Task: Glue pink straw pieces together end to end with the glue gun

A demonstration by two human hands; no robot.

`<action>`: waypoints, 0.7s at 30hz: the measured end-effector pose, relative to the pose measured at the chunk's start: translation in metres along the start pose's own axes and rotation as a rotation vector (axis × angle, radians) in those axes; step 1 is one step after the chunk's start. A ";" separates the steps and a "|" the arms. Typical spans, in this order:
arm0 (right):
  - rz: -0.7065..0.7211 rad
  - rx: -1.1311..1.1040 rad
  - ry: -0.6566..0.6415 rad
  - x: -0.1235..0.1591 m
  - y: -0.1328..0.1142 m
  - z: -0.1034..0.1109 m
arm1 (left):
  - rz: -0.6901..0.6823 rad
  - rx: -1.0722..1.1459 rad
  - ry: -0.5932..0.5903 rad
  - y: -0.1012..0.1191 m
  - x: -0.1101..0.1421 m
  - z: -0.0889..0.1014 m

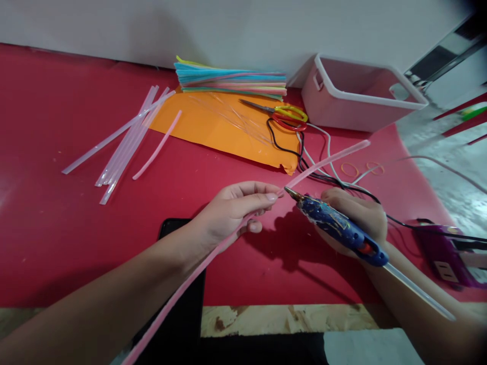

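Observation:
My left hand (239, 210) pinches a long pink pipe cleaner (198, 268), which slants from the lower left up toward the right across the picture. In my right hand (357, 215) is a blue hot glue gun (335, 223), with a clear glue stick (418, 291) poking out of its back end. The gun's metal nozzle meets the pipe cleaner, or lies very close to it, just beside my left fingertips. Dried glue and scuffs cover the gun's body. Its trigger and the fingers around it are mostly hidden.
Behind lie an orange envelope (228, 126), scissors (283, 112) and a stack of coloured pipe cleaners (232, 81). Glue sticks (124, 137) and a short pink piece (158, 144) are left. A pink bin (342, 104), cords, rubber bands (350, 169) and a purple power strip (437, 253) stand right.

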State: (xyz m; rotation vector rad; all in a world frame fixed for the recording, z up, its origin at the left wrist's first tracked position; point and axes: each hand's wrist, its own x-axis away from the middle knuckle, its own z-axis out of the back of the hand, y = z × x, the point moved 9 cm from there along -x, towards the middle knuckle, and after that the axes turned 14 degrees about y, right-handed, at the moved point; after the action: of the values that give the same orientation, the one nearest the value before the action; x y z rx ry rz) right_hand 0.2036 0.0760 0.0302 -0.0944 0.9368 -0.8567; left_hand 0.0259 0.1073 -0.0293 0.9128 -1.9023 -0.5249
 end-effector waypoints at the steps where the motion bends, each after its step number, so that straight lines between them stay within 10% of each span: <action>1: 0.000 0.004 0.000 0.000 0.000 0.000 | -0.001 0.000 0.000 0.000 0.000 0.000; 21: 0.015 0.044 -0.013 0.000 -0.001 0.002 | -0.030 0.015 -0.057 0.002 -0.001 -0.004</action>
State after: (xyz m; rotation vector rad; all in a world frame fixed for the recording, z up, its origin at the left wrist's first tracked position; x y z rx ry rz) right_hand 0.2045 0.0748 0.0318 -0.0547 0.9050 -0.8621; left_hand 0.0289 0.1092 -0.0270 0.9465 -1.9494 -0.5604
